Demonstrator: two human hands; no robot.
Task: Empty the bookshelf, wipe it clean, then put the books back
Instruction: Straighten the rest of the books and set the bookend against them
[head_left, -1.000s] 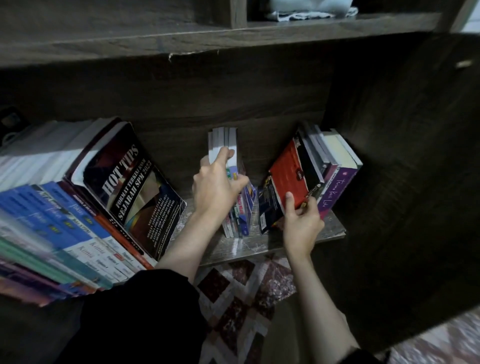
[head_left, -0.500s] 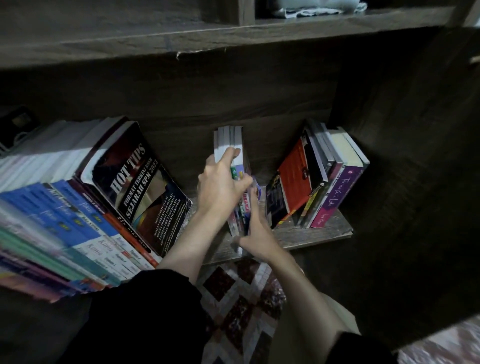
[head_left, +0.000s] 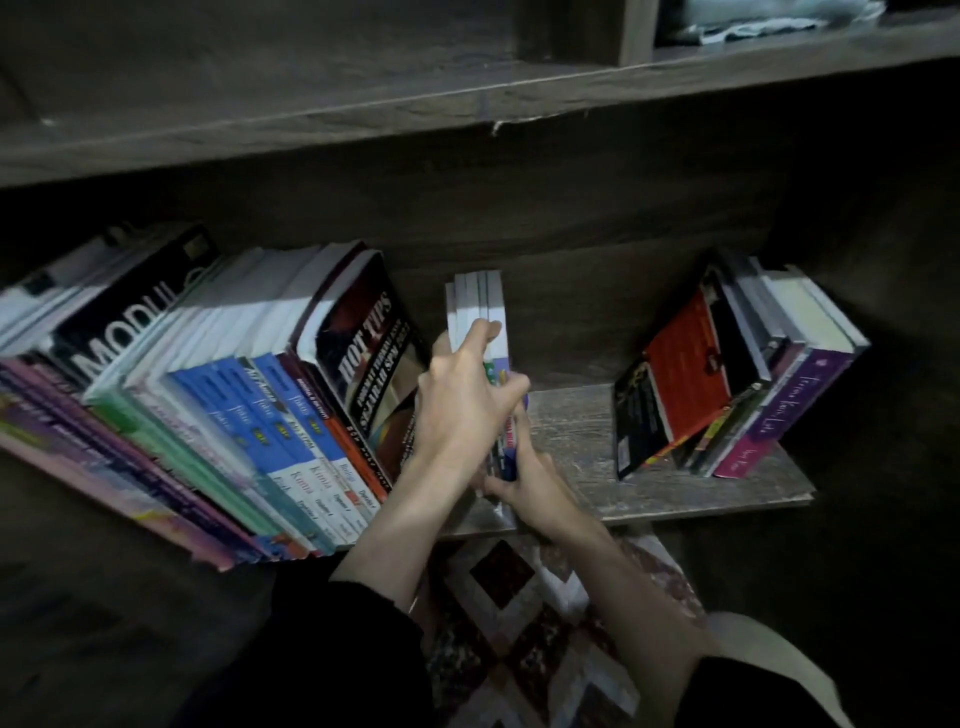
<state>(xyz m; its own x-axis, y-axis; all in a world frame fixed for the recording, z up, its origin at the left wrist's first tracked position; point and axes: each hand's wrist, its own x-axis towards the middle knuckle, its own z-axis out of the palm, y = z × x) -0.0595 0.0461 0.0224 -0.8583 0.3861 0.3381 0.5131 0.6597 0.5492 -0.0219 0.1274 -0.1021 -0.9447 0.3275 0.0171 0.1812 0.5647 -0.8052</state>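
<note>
Head view: the lower shelf (head_left: 571, 431) of the dark wooden bookshelf carries three groups of books; a thin upright bundle (head_left: 480, 306) stands at mid-shelf, just beside a long leaning row (head_left: 234, 405) on the left, which is fronted by a "HOT TIPS" volume (head_left: 369, 353); a smaller leaning group (head_left: 727, 374) rests against the right wall, well apart from the bundle. Left hand (head_left: 462, 410) grips the bundle from above, fingers curled round it; right hand (head_left: 524, 483) holds its lower front end at the shelf edge. A pale cloth (head_left: 769, 21) lies in the compartment above; a patterned rug (head_left: 519, 623) shows below.
</note>
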